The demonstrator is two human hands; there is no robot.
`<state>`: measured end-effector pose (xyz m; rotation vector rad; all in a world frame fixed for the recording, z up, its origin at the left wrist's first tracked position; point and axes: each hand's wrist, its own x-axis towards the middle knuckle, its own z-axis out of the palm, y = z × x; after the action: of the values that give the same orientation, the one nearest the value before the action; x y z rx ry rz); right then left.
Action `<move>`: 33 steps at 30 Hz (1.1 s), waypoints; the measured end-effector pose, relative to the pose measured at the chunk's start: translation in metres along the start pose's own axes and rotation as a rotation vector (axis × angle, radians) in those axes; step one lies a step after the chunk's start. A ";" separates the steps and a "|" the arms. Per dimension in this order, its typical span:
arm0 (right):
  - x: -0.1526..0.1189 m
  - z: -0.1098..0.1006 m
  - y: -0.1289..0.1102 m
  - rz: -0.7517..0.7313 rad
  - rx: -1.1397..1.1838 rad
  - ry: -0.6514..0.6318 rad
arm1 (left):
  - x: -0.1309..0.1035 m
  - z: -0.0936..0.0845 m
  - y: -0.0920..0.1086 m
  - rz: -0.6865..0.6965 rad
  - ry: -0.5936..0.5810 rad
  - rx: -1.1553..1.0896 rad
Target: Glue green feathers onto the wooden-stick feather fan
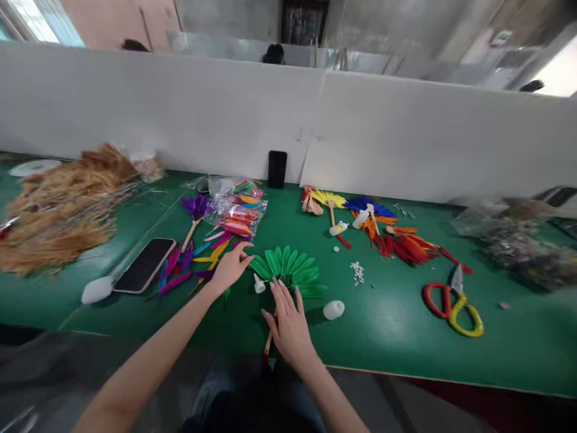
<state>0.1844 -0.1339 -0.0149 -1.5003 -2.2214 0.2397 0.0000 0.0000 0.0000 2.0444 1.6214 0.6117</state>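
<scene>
A fan of green feathers [288,264] lies spread on the table in front of me, its thin handle running down towards the near edge. My right hand [288,322] rests over the fan's base and handle, with its fingers stretched out. At the fan's left side is my left hand [231,267], fingers bent and apart, close to the outermost green feathers; nothing shows in it. A small white nozzle cap [259,284] stands between the hands. To the right of my right hand lies a white bottle [334,310].
Loose coloured feathers [174,267], a phone [144,264] and bagged feathers [238,213] lie left. Straw-coloured bundles [67,210] fill the far left. White beads [357,273], a yellow feather fan [328,198], red feathers [412,248] and scissors [455,300] lie right. A white partition [180,114] stands behind.
</scene>
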 end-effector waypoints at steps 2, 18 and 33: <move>0.000 -0.001 0.001 -0.006 -0.010 0.019 | 0.000 0.000 0.000 0.003 0.003 0.005; -0.002 -0.006 -0.002 0.008 0.023 0.107 | -0.006 -0.005 0.007 0.039 -0.028 0.108; -0.010 -0.005 0.001 0.030 -0.031 0.114 | -0.004 0.000 0.006 0.045 -0.006 0.245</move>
<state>0.1909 -0.1433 -0.0139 -1.5255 -2.1236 0.1257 0.0037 -0.0051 0.0038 2.2591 1.7236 0.4390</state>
